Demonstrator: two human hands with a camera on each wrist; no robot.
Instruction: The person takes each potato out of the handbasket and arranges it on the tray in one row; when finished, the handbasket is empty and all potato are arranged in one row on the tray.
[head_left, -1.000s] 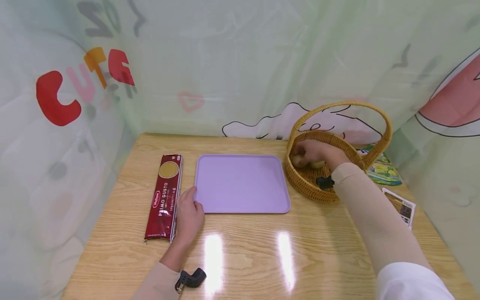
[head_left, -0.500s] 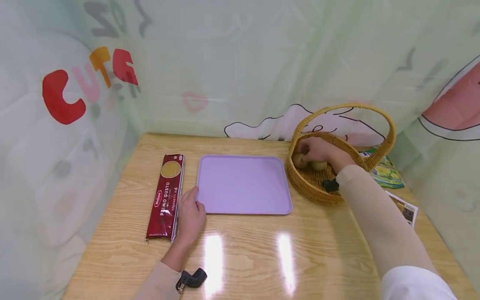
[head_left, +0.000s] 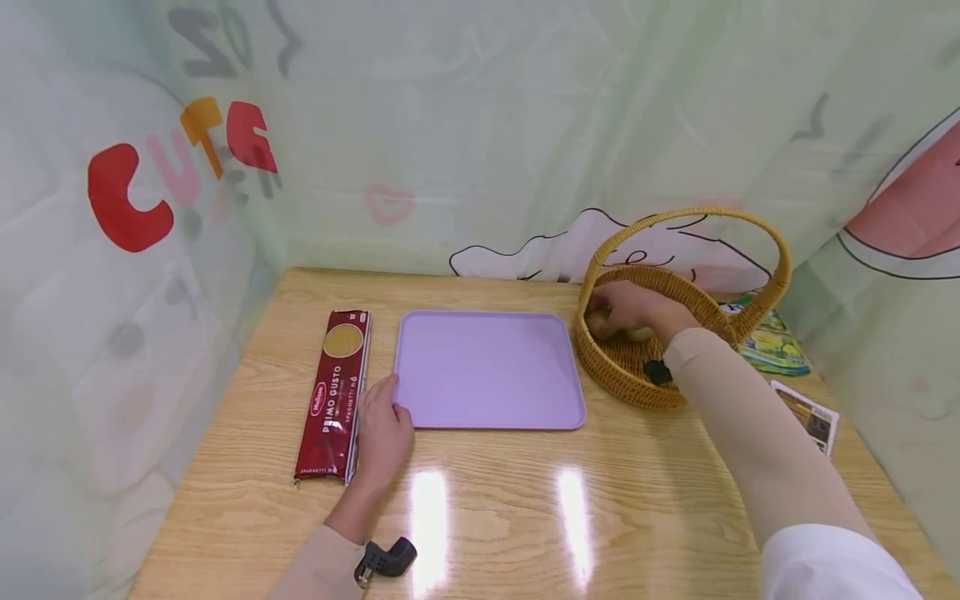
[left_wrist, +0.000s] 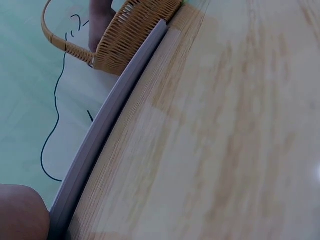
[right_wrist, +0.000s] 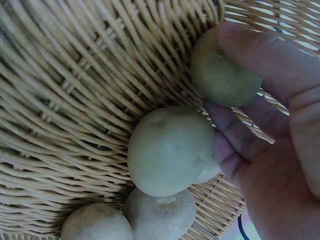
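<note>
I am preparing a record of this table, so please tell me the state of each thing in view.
Tray: flat, face up.
Basket: upright, handle up.
Spaghetti pack: lying, printed front up.
Left hand: touching the tray's left edge.
Right hand: inside the basket.
Gripped potato: between thumb and fingers.
Other potatoes: in the basket.
Colourful packet: partly hidden.
White-edged packet: partly hidden.

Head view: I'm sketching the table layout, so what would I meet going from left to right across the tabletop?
Spaghetti pack → left hand → tray → basket → white-edged card.
</note>
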